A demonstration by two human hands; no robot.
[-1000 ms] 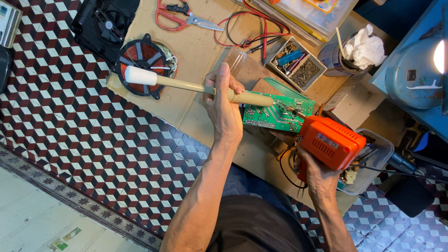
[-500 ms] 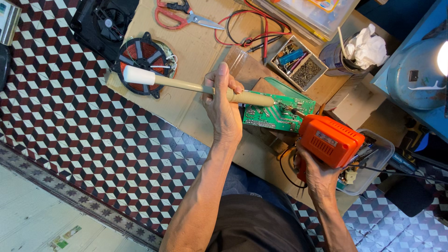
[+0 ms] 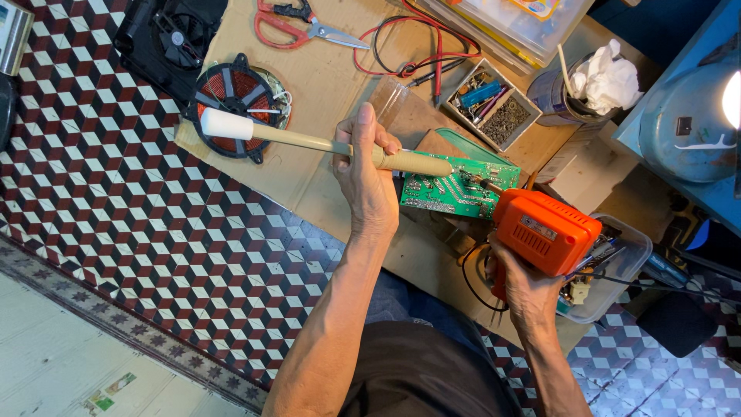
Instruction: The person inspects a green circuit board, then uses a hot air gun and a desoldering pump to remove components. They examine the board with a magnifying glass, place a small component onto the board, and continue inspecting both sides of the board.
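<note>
A: We've got red scissors (image 3: 297, 21) up top on the cardboard (image 3: 324, 85), red and black leads (image 3: 421, 46) beside them.

B: Yep, plus we see a copper coil (image 3: 235, 96) left, and a parts box (image 3: 494, 104).
</note>
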